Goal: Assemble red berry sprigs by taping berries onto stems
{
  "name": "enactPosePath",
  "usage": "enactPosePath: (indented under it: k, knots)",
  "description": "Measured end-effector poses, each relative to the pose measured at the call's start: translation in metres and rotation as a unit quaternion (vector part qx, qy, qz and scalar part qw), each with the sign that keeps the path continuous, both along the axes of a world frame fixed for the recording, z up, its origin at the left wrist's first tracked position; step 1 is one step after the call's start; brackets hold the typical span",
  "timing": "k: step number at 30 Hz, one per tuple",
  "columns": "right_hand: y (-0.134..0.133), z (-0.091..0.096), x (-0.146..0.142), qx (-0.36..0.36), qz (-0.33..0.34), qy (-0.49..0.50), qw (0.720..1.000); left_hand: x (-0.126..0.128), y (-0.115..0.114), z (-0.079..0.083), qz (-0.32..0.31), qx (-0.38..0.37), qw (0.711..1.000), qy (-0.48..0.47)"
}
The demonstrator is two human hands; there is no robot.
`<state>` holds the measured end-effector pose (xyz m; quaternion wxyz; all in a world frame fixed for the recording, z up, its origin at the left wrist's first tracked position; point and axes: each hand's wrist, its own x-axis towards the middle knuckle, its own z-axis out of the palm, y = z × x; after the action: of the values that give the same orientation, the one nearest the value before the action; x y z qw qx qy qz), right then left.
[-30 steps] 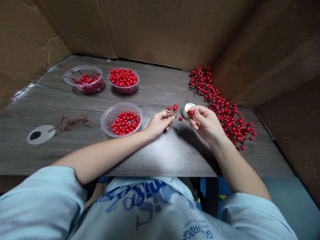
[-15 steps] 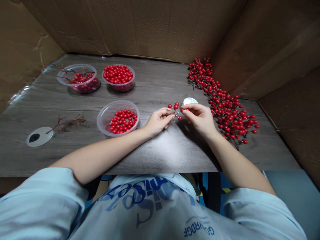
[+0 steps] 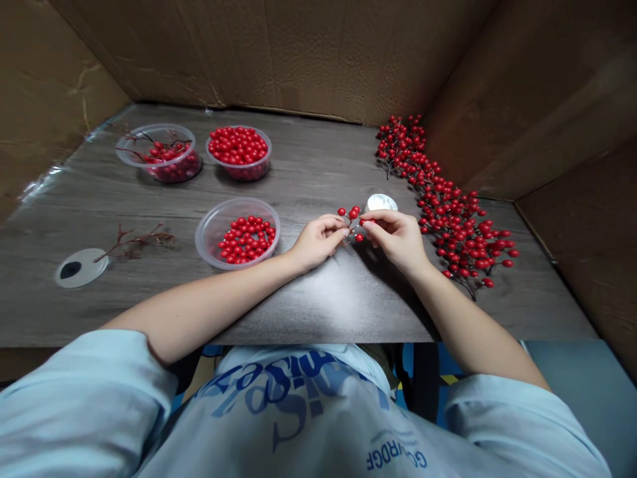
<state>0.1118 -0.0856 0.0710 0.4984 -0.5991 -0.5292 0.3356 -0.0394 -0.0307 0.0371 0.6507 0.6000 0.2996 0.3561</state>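
My left hand (image 3: 316, 243) pinches a small twig of red berries (image 3: 351, 216) over the middle of the grey wooden table (image 3: 323, 305). My right hand (image 3: 397, 238) meets it from the right, fingertips pinched at the twig's berries; a red berry shows at its fingertips. Just behind the hands lies a small white round lid (image 3: 381, 202). A clear bowl of loose red berries (image 3: 237, 232) stands left of my left hand.
A long pile of red berry branches (image 3: 448, 212) runs along the right side. Two more clear bowls stand at the back left, one with berries and twigs (image 3: 159, 151), one full of berries (image 3: 239, 152). A bare twig (image 3: 139, 239) and a flat disc (image 3: 81, 267) lie left. Cardboard walls surround the table.
My right hand, which held a single berry apart from the twig, has moved left and now touches the twig in my left hand. The view shifted slightly.
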Motion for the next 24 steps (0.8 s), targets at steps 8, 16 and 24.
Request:
enactPosePath:
  k: [8,16,24]
  knots:
    - [-0.001,-0.002,-0.002,-0.001,-0.006,-0.004,1.000,0.001,0.002,-0.005,0.019,0.019,1.000,0.001]
    - [0.001,-0.009,-0.003,0.001,-0.011,0.008,1.000,0.001,0.003,-0.007,0.021,0.039,0.999,0.005]
    - [0.000,-0.011,-0.004,-0.003,-0.017,0.003,1.000,0.001,0.002,-0.006,0.027,0.032,0.999,0.009]
